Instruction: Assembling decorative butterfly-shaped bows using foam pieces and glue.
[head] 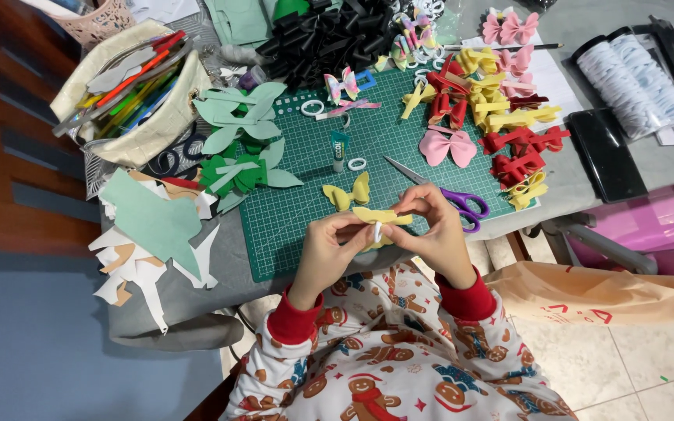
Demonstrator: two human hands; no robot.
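Both hands met above the green cutting mat's point(290, 226) near edge: left hand point(329, 245) and right hand point(431, 230) each pinched a thin yellow foam bow piece point(382, 217). It looked light, soft, bendable, best gripped at its folded middle.

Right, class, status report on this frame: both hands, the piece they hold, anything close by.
Left hand and right hand both pinching yellow bow piece. Held above green cutting mat. Purple-handled scissors just beyond right hand.
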